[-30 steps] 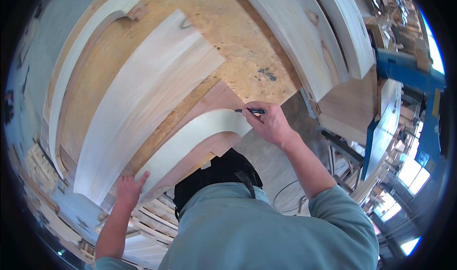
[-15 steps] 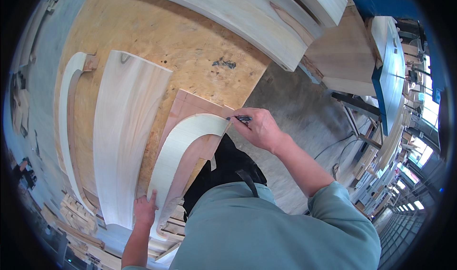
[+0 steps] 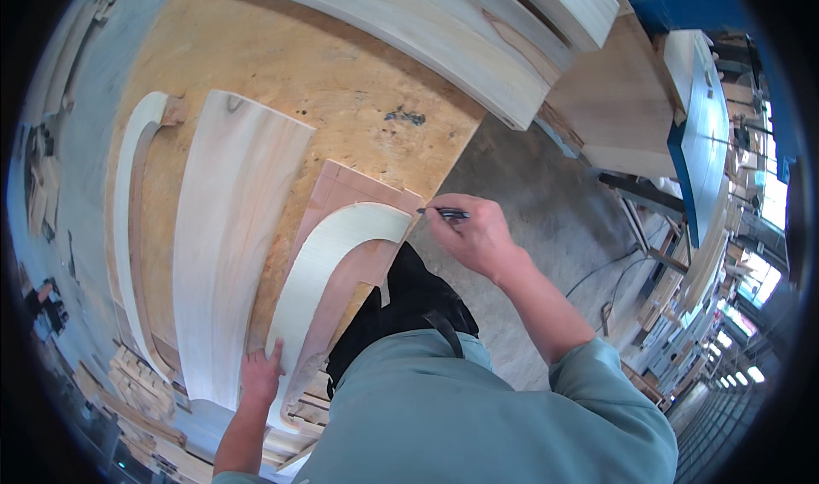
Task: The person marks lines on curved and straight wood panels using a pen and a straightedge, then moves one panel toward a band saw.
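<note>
In my right hand [image 3: 479, 233] is a dark pen [image 3: 455, 213], pinched between the fingers. Its tip points left, just off the right edge of a reddish wooden board [image 3: 334, 179]. On that board lies a pale, hook-shaped curved template [image 3: 314, 260], whose rounded end is nearest the pen. My left hand [image 3: 260, 373] rests toward the template's lower end with the index finger stretched along it and the thumb apart; nothing is gripped in it. A wide pale plank [image 3: 229, 228] lies just left of the template.
A plywood tabletop [image 3: 367, 74] carries these pieces. Farther left stands a slender curved wooden part [image 3: 124, 219]. Long pale boards [image 3: 384, 27] lie across the far side. Stacked wood pieces [image 3: 141, 381] sit at lower left, and a blue-edged bench [image 3: 695, 134] stands at right beyond the concrete floor.
My right hand has moved a little to the right, so the pen's tip has come off the template's rounded end. My left hand stays in place on the template.
</note>
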`<state>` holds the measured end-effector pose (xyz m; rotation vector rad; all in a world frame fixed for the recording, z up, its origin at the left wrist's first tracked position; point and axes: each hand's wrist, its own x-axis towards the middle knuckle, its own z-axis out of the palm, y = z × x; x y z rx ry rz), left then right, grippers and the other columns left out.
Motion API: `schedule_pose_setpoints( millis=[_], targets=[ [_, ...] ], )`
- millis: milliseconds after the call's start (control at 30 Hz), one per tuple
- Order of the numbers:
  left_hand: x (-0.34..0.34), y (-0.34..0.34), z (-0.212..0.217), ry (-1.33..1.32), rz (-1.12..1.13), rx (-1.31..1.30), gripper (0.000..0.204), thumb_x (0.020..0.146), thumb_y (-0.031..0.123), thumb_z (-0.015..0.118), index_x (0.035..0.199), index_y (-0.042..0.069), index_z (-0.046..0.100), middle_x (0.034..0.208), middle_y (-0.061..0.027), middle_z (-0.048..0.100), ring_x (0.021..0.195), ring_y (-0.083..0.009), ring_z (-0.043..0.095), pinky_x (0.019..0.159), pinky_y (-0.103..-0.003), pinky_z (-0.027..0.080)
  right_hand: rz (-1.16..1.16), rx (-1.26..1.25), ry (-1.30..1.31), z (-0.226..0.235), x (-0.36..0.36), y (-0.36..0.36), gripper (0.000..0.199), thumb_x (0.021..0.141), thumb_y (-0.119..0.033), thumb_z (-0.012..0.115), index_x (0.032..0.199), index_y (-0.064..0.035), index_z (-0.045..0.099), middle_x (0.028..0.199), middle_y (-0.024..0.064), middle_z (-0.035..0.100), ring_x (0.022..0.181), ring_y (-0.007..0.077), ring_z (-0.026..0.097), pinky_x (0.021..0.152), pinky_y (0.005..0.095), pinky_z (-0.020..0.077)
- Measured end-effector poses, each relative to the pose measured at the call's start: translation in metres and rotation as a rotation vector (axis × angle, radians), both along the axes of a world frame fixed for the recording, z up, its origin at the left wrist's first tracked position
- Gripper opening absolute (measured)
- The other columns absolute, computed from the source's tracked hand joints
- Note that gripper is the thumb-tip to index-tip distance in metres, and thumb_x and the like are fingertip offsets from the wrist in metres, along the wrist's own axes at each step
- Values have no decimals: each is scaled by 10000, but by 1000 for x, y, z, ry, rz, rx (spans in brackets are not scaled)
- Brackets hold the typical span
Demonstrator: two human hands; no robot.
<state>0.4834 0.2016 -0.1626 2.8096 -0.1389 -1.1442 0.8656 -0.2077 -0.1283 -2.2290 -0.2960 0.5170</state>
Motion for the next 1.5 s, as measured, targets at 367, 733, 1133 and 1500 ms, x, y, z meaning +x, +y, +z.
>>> schedule_pose_setpoints(
  millis=[367, 733, 1133, 1500],
  targets=[
    [10, -12, 10, -147, 83, 68, 684, 889, 88, 555, 1485, 413, 476, 835, -101, 596, 809, -268, 620, 792, -424, 439, 40, 283, 29, 6, -20, 68, 151, 974, -34, 650, 1090, 56, 683, 956, 111, 741, 856, 129, 672, 798, 260, 532],
    [-7, -12, 10, -309, 263, -11, 690, 894, 61, 546, 1537, 281, 424, 922, -107, 598, 879, -264, 602, 840, -424, 438, 304, 294, -134, 33, -95, 174, 144, 952, -15, 653, 1069, 63, 686, 922, 128, 748, 877, 177, 702, 841, 305, 544],
    [-127, -53, -10, -667, 924, -16, 239, 850, 178, 615, 1051, 61, 668, 1039, -92, 584, 971, -250, 571, 820, -408, 461, 1098, 345, 40, 42, -342, 394, 131, 906, 34, 673, 1036, 31, 694, 924, 145, 701, 817, 207, 679, 762, 292, 530],
    [-216, -66, -38, -878, 1375, 169, 353, 864, 270, 606, 1176, 143, 711, 1320, -42, 571, 1349, -304, 420, 1160, -629, 244, 1905, -23, 573, -19, -629, 517, 184, 950, -124, 683, 1088, -5, 714, 933, 78, 722, 833, 131, 655, 770, 276, 530]
  ],
)
